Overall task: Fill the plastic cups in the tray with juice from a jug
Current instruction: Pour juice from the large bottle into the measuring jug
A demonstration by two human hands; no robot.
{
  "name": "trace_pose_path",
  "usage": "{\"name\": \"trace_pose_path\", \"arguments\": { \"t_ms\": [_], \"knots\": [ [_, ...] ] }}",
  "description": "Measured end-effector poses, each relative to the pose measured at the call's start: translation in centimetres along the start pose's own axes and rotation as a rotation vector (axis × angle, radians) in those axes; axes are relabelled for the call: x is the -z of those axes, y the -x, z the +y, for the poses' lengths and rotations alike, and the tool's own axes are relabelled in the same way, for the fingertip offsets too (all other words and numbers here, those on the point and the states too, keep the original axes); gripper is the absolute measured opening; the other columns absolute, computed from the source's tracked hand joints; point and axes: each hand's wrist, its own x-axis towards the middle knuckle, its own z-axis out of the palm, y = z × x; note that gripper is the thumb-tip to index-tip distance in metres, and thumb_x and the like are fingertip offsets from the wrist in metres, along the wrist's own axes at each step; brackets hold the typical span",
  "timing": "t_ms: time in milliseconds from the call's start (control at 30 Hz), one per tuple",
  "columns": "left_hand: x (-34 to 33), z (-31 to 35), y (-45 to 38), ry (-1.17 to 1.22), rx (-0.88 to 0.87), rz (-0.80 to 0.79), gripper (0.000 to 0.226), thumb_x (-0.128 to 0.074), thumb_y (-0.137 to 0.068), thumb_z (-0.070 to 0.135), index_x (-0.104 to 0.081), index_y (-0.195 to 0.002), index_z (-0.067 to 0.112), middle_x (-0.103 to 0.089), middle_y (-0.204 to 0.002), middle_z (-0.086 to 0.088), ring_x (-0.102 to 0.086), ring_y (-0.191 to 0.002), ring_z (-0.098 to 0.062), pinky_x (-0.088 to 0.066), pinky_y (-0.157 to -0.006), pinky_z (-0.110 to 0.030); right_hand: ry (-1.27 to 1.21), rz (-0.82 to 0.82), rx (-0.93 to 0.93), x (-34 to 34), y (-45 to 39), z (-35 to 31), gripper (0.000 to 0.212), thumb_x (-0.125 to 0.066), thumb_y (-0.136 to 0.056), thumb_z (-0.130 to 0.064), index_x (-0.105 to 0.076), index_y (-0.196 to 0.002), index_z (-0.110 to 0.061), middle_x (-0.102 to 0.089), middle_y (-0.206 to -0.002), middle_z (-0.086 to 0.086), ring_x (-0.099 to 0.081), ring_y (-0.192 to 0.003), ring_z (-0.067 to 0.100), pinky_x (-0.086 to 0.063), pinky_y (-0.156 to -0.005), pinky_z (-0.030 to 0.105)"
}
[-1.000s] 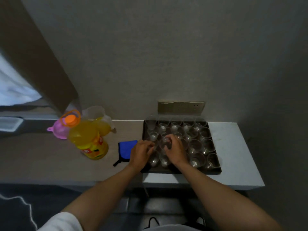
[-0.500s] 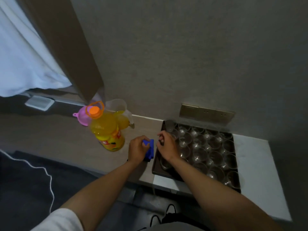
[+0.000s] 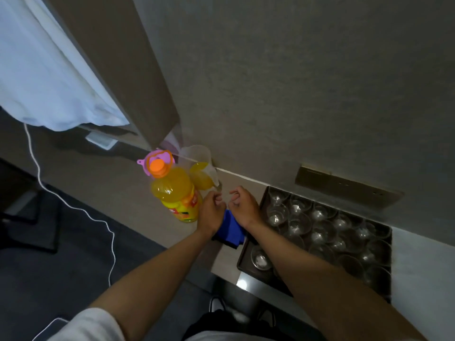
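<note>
Head view: right forearm hides part of the tray (image 3: pixel 248 263) and some clear cups (image 3: pixel 299 223), so no exact count; visible cups look empty. Left hand (image 3: pixel 211 212) and right hand (image 3: pixel 243 205) hover loosely curled, holding nothing, over a blue cloth (image 3: pixel 230 230). One juice bottle (image 3: pixel 178 196) sits just left of the left hand, one jug (image 3: pixel 203 172) part-filled with juice beyond both hands.

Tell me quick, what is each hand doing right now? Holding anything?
Left hand: fingers loosely curled, holding nothing, above the blue cloth.
Right hand: fingers loosely curled, holding nothing, beside the tray.
</note>
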Motion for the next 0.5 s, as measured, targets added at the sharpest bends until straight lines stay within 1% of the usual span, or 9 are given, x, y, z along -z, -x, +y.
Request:
{"name": "trace_pose_path", "arguments": {
  "t_ms": [67, 133, 200, 300, 333, 367, 433, 467, 500],
  "knots": [
    [0.1, 0.4, -1.1, 0.05, 0.072, 0.026, 0.03, -0.059, -0.091, 0.003, -0.058, -0.12, 0.009, -0.063, -0.108, -0.004, -0.06, -0.101, -0.019, -0.05, -0.089, -0.033, 0.005, -0.025, -0.007, -0.1, -1.5, -1.1, 0.023, -0.058, -0.094, -0.013, -0.062, -0.115, -0.022, -0.066, -0.111, 0.001, -0.064, -0.095, 0.017, -0.055, -0.088, 0.037],
    [0.4, 0.7, -2.0, 0.089, 0.092, 0.09, 0.026, -0.057, -0.092, 0.002, -0.053, -0.113, 0.016, -0.06, -0.106, -0.004, -0.059, -0.099, -0.019, -0.047, -0.083, -0.028, 0.003, -0.033, -0.023, -0.3, -2.9, -2.5, 0.027, -0.054, -0.098, -0.016, -0.063, -0.124, -0.015, -0.067, -0.12, 0.005, -0.064, -0.104, 0.02, -0.052, -0.09, 0.033],
    [0.3, 0.9, -3.1, 0.091, 0.102, 0.11, 0.026, -0.056, -0.093, 0.002, -0.048, -0.11, 0.019, -0.06, -0.102, -0.005, -0.057, -0.094, -0.018, -0.045, -0.078, -0.025, -0.008, -0.04, -0.043, -0.5, -4.3, -3.9, 0.03, -0.052, -0.1, -0.018, -0.062, -0.128, -0.012, -0.067, -0.123, 0.007, -0.064, -0.109, 0.023, -0.05, -0.091, 0.032],
    [-0.2, -0.4, -5.4, 0.03, 0.114, 0.086, 0.012, -0.055, -0.095, 0.007, -0.052, -0.102, 0.015, -0.066, -0.096, -0.011, -0.063, -0.092, -0.026, -0.05, -0.084, -0.044, -0.013, -0.081, -0.084, -1.4, -6.3, -5.6, 0.03, -0.054, -0.098, -0.02, -0.062, -0.126, -0.013, -0.068, -0.12, 0.009, -0.064, -0.109, 0.026, -0.051, -0.092, 0.036],
    [-0.3, -0.7, -6.0, 0.01, 0.122, 0.079, 0.007, -0.054, -0.096, 0.008, -0.055, -0.101, 0.013, -0.067, -0.097, -0.012, -0.064, -0.094, -0.027, -0.051, -0.087, -0.045, 0.009, -0.094, -0.093, -1.8, -6.9, -6.0, 0.029, -0.055, -0.097, -0.022, -0.063, -0.124, -0.013, -0.069, -0.119, 0.009, -0.064, -0.109, 0.027, -0.051, -0.091, 0.037],
    [0.3, -0.5, -6.1, 0.025, 0.129, 0.069, 0.008, -0.054, -0.098, 0.008, -0.058, -0.103, 0.011, -0.067, -0.101, -0.013, -0.064, -0.098, -0.027, -0.05, -0.09, -0.041, 0.033, -0.107, -0.102, -2.2, -7.5, -6.3, 0.029, -0.056, -0.097, -0.024, -0.064, -0.122, -0.012, -0.069, -0.118, 0.01, -0.064, -0.109, 0.029, -0.051, -0.091, 0.038],
    [0.1, 0.2, -6.9, 0.061, 0.172, 0.027, 0.015, -0.051, -0.101, 0.008, -0.061, -0.113, 0.008, -0.065, -0.113, -0.01, -0.06, -0.111, -0.023, -0.041, -0.095, -0.026, 0.066, -0.145, -0.124, -2.8, -8.3, -6.9, 0.027, -0.056, -0.097, -0.025, -0.065, -0.117, -0.01, -0.07, -0.117, 0.013, -0.065, -0.108, 0.031, -0.05, -0.088, 0.038],
    [-0.2, 0.7, -7.4, 0.089, 0.201, 0.025, 0.02, -0.049, -0.103, 0.007, -0.06, -0.12, 0.008, -0.062, -0.117, -0.006, -0.056, -0.116, -0.019, -0.037, -0.096, -0.024, 0.085, -0.154, -0.129, -3.2, -8.8, -7.0, 0.024, -0.056, -0.097, -0.023, -0.067, -0.113, -0.008, -0.07, -0.115, 0.015, -0.065, -0.105, 0.031, -0.049, -0.085, 0.037],
    [-0.3, 0.1, -7.3, 0.261, 0.195, -0.002, 0.023, -0.047, -0.103, 0.006, -0.057, -0.124, 0.008, -0.058, -0.119, -0.003, -0.053, -0.119, -0.018, -0.037, -0.098, -0.024, 0.1, -0.155, -0.13, -3.4, -9.0, -7.3, 0.022, -0.056, -0.097, -0.022, -0.068, -0.107, -0.007, -0.071, -0.111, 0.015, -0.066, -0.102, 0.032, -0.049, -0.082, 0.038]
  ]
}}
